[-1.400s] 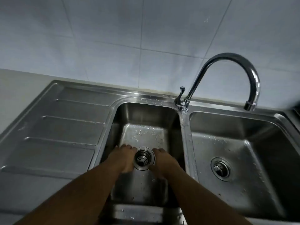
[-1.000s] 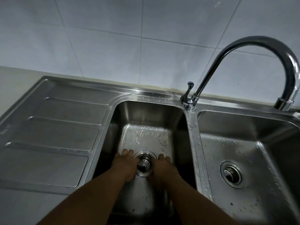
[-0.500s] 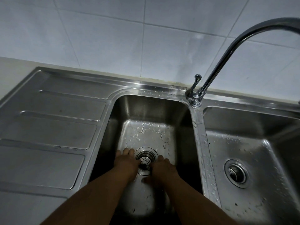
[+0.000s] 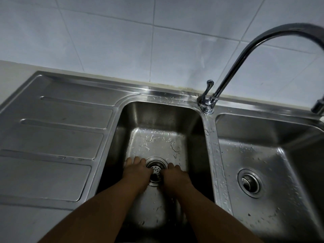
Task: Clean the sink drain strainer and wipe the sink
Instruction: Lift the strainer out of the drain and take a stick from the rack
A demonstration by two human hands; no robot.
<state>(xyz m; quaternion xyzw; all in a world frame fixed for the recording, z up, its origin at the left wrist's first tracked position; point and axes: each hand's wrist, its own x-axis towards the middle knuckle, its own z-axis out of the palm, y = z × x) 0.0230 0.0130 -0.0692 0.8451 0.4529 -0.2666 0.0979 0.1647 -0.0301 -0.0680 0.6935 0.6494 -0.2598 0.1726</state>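
Note:
The perforated metal drain strainer (image 4: 156, 168) sits in the drain of the left sink basin (image 4: 157, 120), whose floor is wet. My left hand (image 4: 136, 171) lies on the basin floor just left of it, with a fingertip reaching onto the strainer's left edge. My right hand (image 4: 175, 174) mirrors it on the right, fingertips pressed against the strainer's right edge. Both hands pinch the strainer between them; it stays seated in the drain. The palms hide the near part of the drain ring.
A ribbed steel drainboard (image 4: 52, 137) lies to the left. The right basin (image 4: 273, 155) holds a second strainer (image 4: 249, 183). A curved chrome faucet (image 4: 263, 41) with its lever (image 4: 207, 90) rises between the basins, spout over the right one. White wall tiles (image 4: 122, 41) stand behind.
Both hands have closed in from either side of the drain until their fingertips reach over the strainer. My view has dropped closer and shifted left, so the faucet sits further right.

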